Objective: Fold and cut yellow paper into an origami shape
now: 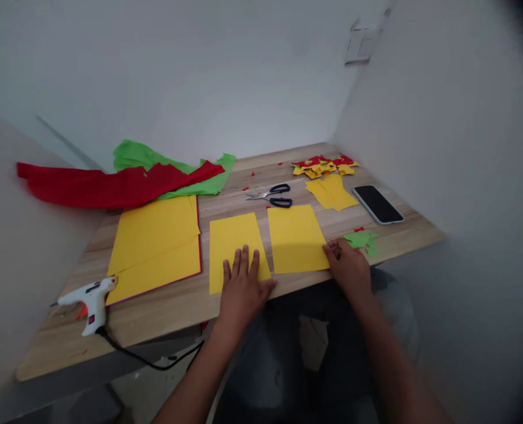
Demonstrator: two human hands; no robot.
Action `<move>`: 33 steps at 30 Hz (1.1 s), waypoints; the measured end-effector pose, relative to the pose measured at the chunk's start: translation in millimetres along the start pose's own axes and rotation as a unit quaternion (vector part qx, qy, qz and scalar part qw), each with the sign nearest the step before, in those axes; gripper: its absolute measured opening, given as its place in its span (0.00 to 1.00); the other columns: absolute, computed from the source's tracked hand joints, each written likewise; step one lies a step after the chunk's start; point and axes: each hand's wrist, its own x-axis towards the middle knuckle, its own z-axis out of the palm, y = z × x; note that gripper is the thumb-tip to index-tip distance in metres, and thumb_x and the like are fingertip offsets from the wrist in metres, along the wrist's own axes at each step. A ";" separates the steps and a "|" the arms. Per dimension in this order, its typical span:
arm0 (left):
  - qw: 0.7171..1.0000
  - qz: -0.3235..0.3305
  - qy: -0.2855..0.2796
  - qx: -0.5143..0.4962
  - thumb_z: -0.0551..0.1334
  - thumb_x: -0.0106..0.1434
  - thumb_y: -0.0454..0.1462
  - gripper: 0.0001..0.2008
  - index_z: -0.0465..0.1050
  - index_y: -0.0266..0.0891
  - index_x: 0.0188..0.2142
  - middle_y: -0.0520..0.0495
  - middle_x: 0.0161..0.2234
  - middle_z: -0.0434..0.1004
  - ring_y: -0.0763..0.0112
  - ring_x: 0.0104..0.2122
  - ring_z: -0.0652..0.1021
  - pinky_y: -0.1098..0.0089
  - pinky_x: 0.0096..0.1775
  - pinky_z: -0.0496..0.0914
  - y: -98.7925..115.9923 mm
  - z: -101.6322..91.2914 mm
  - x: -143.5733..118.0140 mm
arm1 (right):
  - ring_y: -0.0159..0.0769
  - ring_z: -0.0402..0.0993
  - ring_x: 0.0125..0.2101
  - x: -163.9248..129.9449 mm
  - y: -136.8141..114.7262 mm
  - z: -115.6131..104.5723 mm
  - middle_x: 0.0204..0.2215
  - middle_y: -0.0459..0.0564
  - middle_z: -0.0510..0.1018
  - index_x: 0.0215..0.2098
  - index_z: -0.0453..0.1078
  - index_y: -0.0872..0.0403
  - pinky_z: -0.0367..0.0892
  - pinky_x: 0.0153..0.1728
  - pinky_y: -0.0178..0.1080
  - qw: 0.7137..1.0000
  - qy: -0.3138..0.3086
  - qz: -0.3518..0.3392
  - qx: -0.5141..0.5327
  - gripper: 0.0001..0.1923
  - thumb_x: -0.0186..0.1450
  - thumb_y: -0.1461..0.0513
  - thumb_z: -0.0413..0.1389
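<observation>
Two yellow sheets (231, 232) lie flat, side by side at the front of the worktop (164, 312), a narrow gap between them, and both look uncut within. The left hand (242, 281) is on the first, palm down, fingers a little spread over its lower half; the right hand (348, 266) is curled in at the right edge of the other, fingertips at the paper, though whether they pinch it I cannot tell. Over to the finished-looking side: a heap of red and yellow pieces (318, 168) sits at the back right, and in front of it lie cut yellow shapes (331, 193), so plenty of cutting appears done. Green scraps (363, 240) sit just beyond the right hand, a phone (378, 204) behind them. The scissors (269, 193) rest behind the sheets, blades slightly parted, in nobody's grip. Out to the left, a larger yellow stack (155, 241) looks like material remaining, with red material (89, 187) and green material (199, 187) draped behind it. At the near left corner the glue gun (93, 300) lies on its side, unused just now; no glued joint shows anywhere.
</observation>
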 end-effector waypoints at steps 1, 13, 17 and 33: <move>1.000 0.009 -0.007 0.001 0.56 0.66 0.54 0.40 0.52 0.33 0.69 0.32 0.70 0.46 0.44 0.69 0.52 0.41 0.64 0.51 2.6 -0.4 -7.4 | 0.38 0.70 0.27 -0.3 0.9 0.8 0.25 0.48 0.77 0.37 0.72 0.52 0.50 0.27 0.36 1.000 0.008 -0.002 0.005 0.12 0.67 0.54 0.52; 0.942 -0.164 0.148 -0.254 0.54 0.61 0.37 0.18 0.79 0.41 0.46 0.47 0.42 0.85 0.57 0.45 0.82 0.61 0.47 0.77 -88.0 -99.3 -47.3 | 0.38 0.69 0.26 -16.1 8.8 6.3 0.23 0.47 0.73 0.35 0.71 0.54 0.60 0.31 0.36 0.993 0.057 -0.056 0.090 0.18 0.69 0.52 0.45; 0.870 -0.325 0.303 -0.214 0.51 0.65 0.43 0.20 0.75 0.37 0.47 0.47 0.36 0.84 0.52 0.40 0.82 0.58 0.35 0.80 -129.3 -178.9 -53.7 | 0.37 0.68 0.25 -20.6 11.3 6.1 0.21 0.46 0.70 0.33 0.69 0.53 0.61 0.31 0.36 0.988 0.064 -0.073 0.118 0.17 0.69 0.52 0.45; 0.989 -0.132 0.018 -0.069 0.52 0.65 0.37 0.25 0.70 0.41 0.60 0.34 0.65 0.62 0.42 0.64 0.63 0.36 0.58 0.58 -210.9 -43.5 31.1 | 0.38 0.73 0.27 -22.4 17.5 11.2 0.25 0.49 0.76 0.32 0.71 0.53 0.67 0.32 0.37 0.975 0.102 -0.155 0.125 0.17 0.70 0.54 0.46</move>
